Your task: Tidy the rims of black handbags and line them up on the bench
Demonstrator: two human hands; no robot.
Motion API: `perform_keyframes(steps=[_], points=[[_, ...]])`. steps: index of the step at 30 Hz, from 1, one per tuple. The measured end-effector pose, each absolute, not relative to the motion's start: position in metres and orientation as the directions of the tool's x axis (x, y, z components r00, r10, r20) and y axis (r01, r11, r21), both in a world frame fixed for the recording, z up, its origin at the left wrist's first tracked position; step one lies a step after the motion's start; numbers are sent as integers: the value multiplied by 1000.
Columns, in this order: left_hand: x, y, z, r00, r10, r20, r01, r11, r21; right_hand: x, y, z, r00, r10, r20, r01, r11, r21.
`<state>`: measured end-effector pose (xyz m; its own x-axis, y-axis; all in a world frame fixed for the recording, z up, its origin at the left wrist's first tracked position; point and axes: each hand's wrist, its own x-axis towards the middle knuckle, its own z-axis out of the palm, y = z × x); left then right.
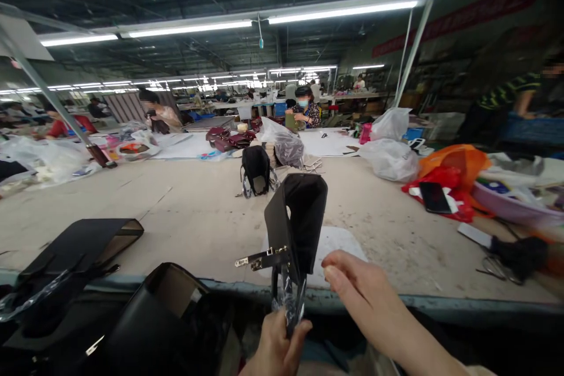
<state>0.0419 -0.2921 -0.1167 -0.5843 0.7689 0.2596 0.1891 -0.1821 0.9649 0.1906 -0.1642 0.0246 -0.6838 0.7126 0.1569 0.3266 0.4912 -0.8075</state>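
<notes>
A black handbag point(302, 223) stands upside down in the air before me, its dark mouth turned partly to the right. My left hand point(279, 341) grips its plastic-wrapped handles point(288, 299) from below. Off the bag's left side sticks a strap with metal clasps point(259, 259). Just right of the bag is my right hand point(356, 285), fingers bent and thumb close to the index fingertip, with nothing visible between them. More black bags point(83, 244) lie at the lower left, one of them open-ended point(165, 299) at the table edge.
On the worktable point(185, 200) a small black bag point(256, 169) stands by a plastic bag point(284, 144). To the right lie a phone point(435, 197), scissors point(502, 269), an orange bag point(456, 158) and a purple basin point(515, 202). A person point(306, 108) works across the table.
</notes>
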Motion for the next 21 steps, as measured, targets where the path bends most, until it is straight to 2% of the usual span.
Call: perform_keyframes(steps=[4,9,13,15,17,21], points=[[35,-283,-117,-341,837,428,382,-292,877,174,-162,25,-644,744,180,466,568,-678],[30,-278,-114,-281,850,445,457,-289,841,172,-155,10,-615,770,168,513,553,-657],[33,-277,-122,-229,849,477,546,-294,785,171,-154,5,-630,752,196,479,575,-664],[34,-279,-124,-270,821,502,562,-289,775,168,-155,4,-645,737,203,438,574,-692],[34,-283,-123,-395,765,509,541,-254,802,164,-156,2,-654,732,192,383,540,-750],[19,-299,-111,-628,689,362,316,-199,928,151,-153,-4,-731,669,136,264,461,-847]])
